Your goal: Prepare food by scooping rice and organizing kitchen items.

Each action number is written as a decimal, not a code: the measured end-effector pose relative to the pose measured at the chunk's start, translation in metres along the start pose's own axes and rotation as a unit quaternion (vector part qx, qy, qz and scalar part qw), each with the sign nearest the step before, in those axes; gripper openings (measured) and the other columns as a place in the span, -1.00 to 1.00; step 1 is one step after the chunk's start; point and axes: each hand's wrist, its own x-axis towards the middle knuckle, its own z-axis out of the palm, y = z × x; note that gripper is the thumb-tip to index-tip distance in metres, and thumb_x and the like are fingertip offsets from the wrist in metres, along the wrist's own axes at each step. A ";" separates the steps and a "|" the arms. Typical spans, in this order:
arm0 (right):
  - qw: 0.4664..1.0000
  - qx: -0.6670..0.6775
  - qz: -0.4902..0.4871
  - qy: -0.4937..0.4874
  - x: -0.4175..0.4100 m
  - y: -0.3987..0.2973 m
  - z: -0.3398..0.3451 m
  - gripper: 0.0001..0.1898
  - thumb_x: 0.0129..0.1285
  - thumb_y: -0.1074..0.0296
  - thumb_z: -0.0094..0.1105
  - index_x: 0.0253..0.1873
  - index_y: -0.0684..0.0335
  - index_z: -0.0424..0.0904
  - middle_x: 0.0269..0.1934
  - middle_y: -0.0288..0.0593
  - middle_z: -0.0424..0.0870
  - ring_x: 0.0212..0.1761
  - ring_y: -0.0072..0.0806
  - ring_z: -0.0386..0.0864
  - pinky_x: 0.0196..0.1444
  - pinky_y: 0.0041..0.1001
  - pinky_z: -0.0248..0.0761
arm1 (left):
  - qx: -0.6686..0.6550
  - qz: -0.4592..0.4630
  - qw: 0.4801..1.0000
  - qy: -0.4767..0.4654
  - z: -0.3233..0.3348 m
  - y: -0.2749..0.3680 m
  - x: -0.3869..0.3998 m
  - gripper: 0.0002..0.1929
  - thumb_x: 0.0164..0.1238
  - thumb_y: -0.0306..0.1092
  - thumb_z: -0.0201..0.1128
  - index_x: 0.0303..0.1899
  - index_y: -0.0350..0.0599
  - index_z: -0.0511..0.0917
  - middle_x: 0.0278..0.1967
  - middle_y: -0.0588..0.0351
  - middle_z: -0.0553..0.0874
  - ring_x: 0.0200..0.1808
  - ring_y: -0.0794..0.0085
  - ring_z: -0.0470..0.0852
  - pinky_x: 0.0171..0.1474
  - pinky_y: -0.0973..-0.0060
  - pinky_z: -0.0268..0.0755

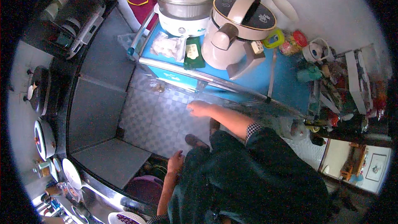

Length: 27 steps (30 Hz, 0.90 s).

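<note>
My left hand hangs low before my dark green garment, near the grey cabinet fronts and a purple rounded object. It holds nothing visible, its fingers loosely bent and apart. Over the patterned floor, my right hand reaches out beside the blue-topped cart, empty and slightly blurred, with loosely curled fingers. On that cart stand a beige appliance with a handle, a white electric pot, a clear bag of pale items and a green packet.
Along the left and bottom runs a dark counter edge with a white pot, a white plate and a white basket of dark red items. Cabinets stand below. A red-lidded jar and cluttered shelves lie right.
</note>
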 end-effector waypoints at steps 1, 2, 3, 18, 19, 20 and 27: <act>0.998 0.037 0.051 -0.003 0.008 0.022 -0.013 -0.59 0.22 0.30 0.18 0.15 0.30 0.49 0.04 0.11 0.61 0.08 0.00 0.57 0.16 -0.14 0.42 | 0.005 0.003 1.000 -0.001 0.001 0.006 0.002 -0.59 0.36 -0.13 0.17 0.18 -0.02 0.54 -0.04 -0.11 0.71 -0.06 0.03 0.71 0.00 0.20 0.52; 0.992 0.076 0.104 -0.002 0.014 0.049 -0.025 -0.62 0.21 0.30 0.19 0.11 0.31 0.52 0.02 0.09 0.62 0.06 0.00 0.59 0.14 -0.13 0.43 | 0.029 0.020 0.999 -0.001 0.002 0.018 0.003 -0.59 0.36 -0.13 0.17 0.18 -0.01 0.54 -0.04 -0.12 0.71 -0.05 0.03 0.71 0.00 0.20 0.52; 0.855 0.389 0.309 0.148 0.011 0.101 -0.037 -0.67 0.17 0.33 0.19 0.02 0.32 0.56 -0.05 0.07 0.65 0.05 -0.04 0.60 0.07 -0.14 0.48 | 0.059 0.057 0.997 -0.008 0.003 0.041 0.015 -0.59 0.37 -0.13 0.17 0.19 0.00 0.53 -0.05 -0.13 0.71 -0.05 0.03 0.70 0.00 0.21 0.52; 0.994 0.051 -0.020 -0.093 -0.142 0.129 0.121 -0.66 0.19 0.23 0.14 0.05 0.16 0.59 -0.12 0.06 0.68 -0.06 0.00 0.63 -0.03 -0.09 0.49 | 0.052 0.062 0.988 -0.130 0.023 0.152 0.046 -0.53 0.37 -0.02 0.13 0.21 -0.03 0.50 -0.06 -0.09 0.73 -0.05 0.07 0.71 0.01 0.24 0.51; 0.993 0.057 0.000 -0.106 -0.160 0.151 0.129 -0.65 0.19 0.18 0.15 0.05 0.14 0.61 -0.11 0.05 0.68 -0.05 0.00 0.62 0.00 -0.08 0.48 | 0.084 0.095 0.983 -0.132 0.028 0.168 0.057 -0.53 0.37 -0.02 0.14 0.20 -0.03 0.50 -0.09 -0.08 0.73 -0.07 0.10 0.72 -0.01 0.24 0.52; 0.993 0.064 0.001 -0.097 -0.177 0.153 0.120 -0.65 0.19 0.18 0.15 0.05 0.14 0.61 -0.11 0.05 0.68 -0.05 0.00 0.62 0.00 -0.08 0.48 | 0.107 0.111 0.981 -0.118 0.031 0.163 0.064 -0.54 0.38 -0.02 0.15 0.20 -0.04 0.51 -0.11 -0.06 0.74 -0.10 0.13 0.73 -0.03 0.24 0.52; 0.956 0.252 0.125 0.089 -0.303 0.132 0.012 -0.60 0.33 0.09 0.14 0.14 0.20 0.56 0.10 0.03 0.59 0.15 -0.03 0.52 0.18 -0.12 0.38 | 0.046 0.230 0.964 -0.124 0.034 0.261 0.088 -0.64 0.43 -0.16 0.19 0.15 -0.07 0.53 -0.17 -0.04 0.75 -0.15 0.15 0.72 -0.05 0.29 0.54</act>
